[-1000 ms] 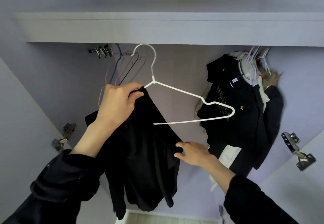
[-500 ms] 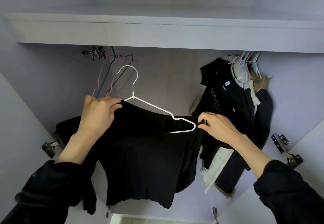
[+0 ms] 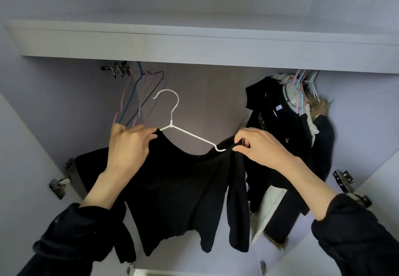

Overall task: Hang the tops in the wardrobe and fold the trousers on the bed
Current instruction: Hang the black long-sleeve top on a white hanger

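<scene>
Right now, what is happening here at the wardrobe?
A person is putting a black top on a white hanger in front of the open wardrobe. The left hand pinches the top's collar near the hanger's neck, and the right hand pinches the fabric at the hanger's other end. The hanger is not yet on the rail; dark clothes hang to the right.

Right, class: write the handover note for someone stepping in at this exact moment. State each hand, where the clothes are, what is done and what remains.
Left hand: pinches the black top at its left shoulder, over the white hanger.
Right hand: pinches the top's right shoulder at the hanger's end.
Done: the top sits on the hanger, held up inside the wardrobe; dark garments already hang at right.
Left: hook the hanger on the rail beside the empty hangers. Trousers and bed are out of view.
</scene>
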The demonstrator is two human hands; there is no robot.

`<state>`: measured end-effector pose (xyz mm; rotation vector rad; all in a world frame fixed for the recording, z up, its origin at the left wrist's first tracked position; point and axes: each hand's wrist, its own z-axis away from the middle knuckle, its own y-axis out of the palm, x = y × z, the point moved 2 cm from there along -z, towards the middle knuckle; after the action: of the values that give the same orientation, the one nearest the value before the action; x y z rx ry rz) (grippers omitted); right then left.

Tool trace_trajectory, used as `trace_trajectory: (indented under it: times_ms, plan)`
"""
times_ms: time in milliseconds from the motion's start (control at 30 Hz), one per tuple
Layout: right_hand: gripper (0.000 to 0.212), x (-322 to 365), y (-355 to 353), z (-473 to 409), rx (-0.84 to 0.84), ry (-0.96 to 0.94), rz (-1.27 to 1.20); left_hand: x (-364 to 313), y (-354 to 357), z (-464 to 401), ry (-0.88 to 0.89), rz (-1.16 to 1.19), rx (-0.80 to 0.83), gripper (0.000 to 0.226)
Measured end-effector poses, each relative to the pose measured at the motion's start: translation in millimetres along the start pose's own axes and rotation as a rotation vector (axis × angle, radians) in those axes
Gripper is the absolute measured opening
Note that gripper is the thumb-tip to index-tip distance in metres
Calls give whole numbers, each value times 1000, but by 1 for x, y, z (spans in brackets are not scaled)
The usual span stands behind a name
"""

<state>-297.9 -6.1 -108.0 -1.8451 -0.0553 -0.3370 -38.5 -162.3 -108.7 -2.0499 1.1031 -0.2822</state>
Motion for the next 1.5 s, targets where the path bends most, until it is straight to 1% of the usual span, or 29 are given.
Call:
trace_trajectory:
  times_ms: [33, 67, 100, 167, 200, 233, 300, 333, 400, 433, 500, 567, 633, 700, 767, 800, 833, 867, 933, 1000, 1167, 1200, 1267, 1367, 1400, 1433, 1500]
  plan:
    - [12, 6, -1, -2, -10, -37, -3, -2, 2, 0, -1, 17, -2, 7]
    - [14, 12, 0, -3, 19, -58, -15, -4, 4, -1, -9, 39, -12, 7]
    - [18, 16, 2, -3, 78, -54, -47, -6, 6, -2, -26, 68, -27, 7]
    - [30, 18, 7, -3, 177, 21, -187, -8, 8, -2, -79, 136, -48, 8]
    - [33, 18, 8, -3, 159, 55, -259, -10, 8, -1, -111, 169, -52, 9]
    - [35, 18, 7, -5, 95, 70, -304, -12, 8, -1, -136, 198, -54, 11]
    - [40, 24, 5, -10, -30, 36, -316, -18, 9, 1, -164, 238, -38, 13]
    - [44, 30, 5, -14, -40, 10, -323, -23, 10, 1, -163, 256, -26, 14]
    - [45, 48, 9, -24, 22, -6, -390, -33, 10, 0, -125, 286, -15, 14]
    - [40, 58, 13, -28, 46, 2, -456, -38, 10, 0, -109, 295, 2, 14]
    - [25, 74, 20, -33, 27, 36, -607, -45, 8, 0, -91, 317, 56, 13]
    - [33, 78, 26, -35, -29, 60, -679, -45, 6, 3, -71, 364, 85, 12]
    - [40, 76, 29, -33, -51, 81, -677, -37, 2, 8, -82, 411, 83, 17]
    - [39, 67, 26, -30, -77, 105, -641, -21, 1, 14, -105, 379, 80, 31]
    - [36, 58, 20, -28, -120, 140, -630, 0, 3, 22, -196, 296, 192, 49]
    - [34, 54, 16, -27, -144, 151, -641, 8, 3, 28, -246, 268, 263, 54]
    - [32, 52, 12, -26, -168, 162, -647, 12, 5, 33, -274, 254, 311, 54]
    - [29, 49, 8, -25, -188, 170, -641, 13, 8, 37, -282, 260, 323, 48]
    - [27, 45, 3, -23, -205, 185, -611, 12, 10, 42, -289, 314, 263, 30]
    - [28, 41, 0, -20, -200, 200, -586, 10, 11, 43, -284, 348, 192, 20]
    - [27, 32, -2, -11, -167, 230, -536, 11, 17, 40, -255, 364, 164, 15]
    - [27, 29, -2, -9, -171, 238, -536, 12, 17, 38, -273, 365, 148, 15]
    - [26, 22, -3, -5, -203, 265, -530, 19, 16, 34, -362, 349, 79, 15]
    - [25, 5, -4, 4, -241, 322, -468, 39, 7, 31, -518, 239, -51, 14]
    - [26, 1, -4, 6, -249, 336, -463, 44, 6, 30, -555, 191, -48, 14]
    - [26, -1, -5, 7, -260, 343, -468, 47, 6, 30, -571, 153, -6, 15]
    - [27, 2, -8, 5, -285, 330, -499, 44, 12, 28, -541, 120, 131, 21]
